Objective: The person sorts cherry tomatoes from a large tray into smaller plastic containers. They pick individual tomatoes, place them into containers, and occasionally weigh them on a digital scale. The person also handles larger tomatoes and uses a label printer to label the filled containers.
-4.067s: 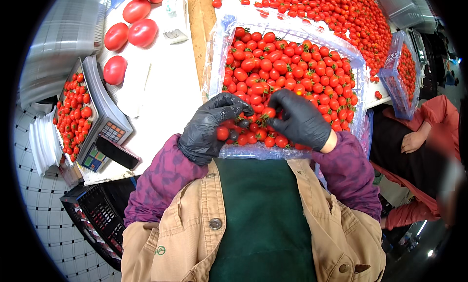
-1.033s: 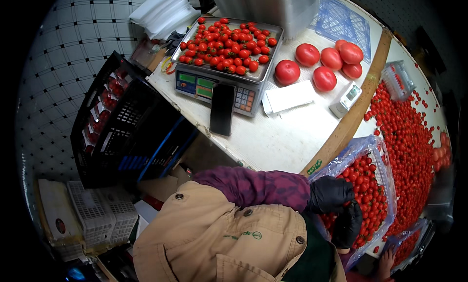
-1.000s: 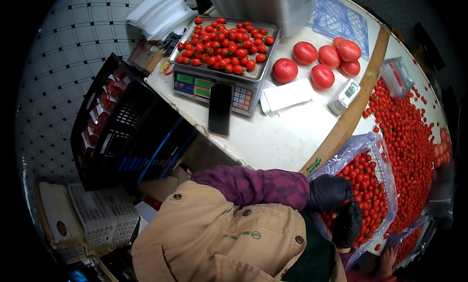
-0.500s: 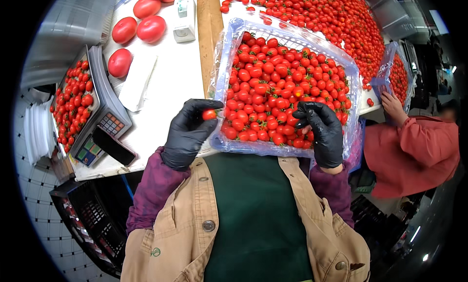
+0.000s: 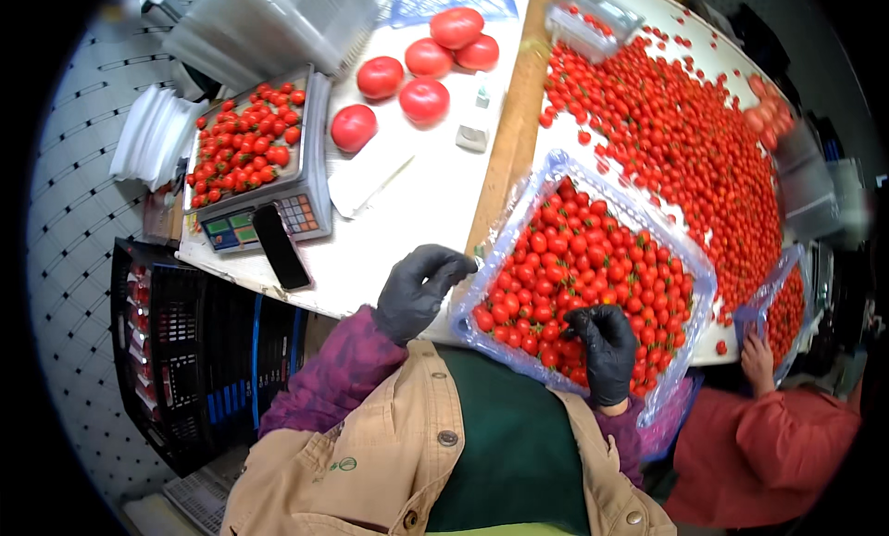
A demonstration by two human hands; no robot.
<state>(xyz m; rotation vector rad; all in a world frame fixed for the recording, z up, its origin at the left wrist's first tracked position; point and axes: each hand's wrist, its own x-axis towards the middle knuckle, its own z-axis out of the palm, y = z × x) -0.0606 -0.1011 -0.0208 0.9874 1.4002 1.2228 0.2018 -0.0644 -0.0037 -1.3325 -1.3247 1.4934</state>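
Observation:
My left hand, in a black glove, is at the left edge of a blue plastic crate lined with clear film. Its fingers are closed in a pinch, with a small pale bit at the tips that is too small to name. Cherry tomatoes, red with green stems, fill the crate. Over their near part hangs my right hand, also black-gloved. Its fingers curl together close to the tomatoes, and the glove hides whatever may be in them.
Left on the table stand a scale carrying cherry tomatoes, a phone and several large tomatoes. A wooden strip divides the tabletop. Beyond the crate spreads a heap of cherry tomatoes. A co-worker in red holds another crate.
The view has swung, shifting the table scene rightward. The cherry tomato in my left hand's fingers no longer shows there. My right hand stays over the crate, fingers closed.

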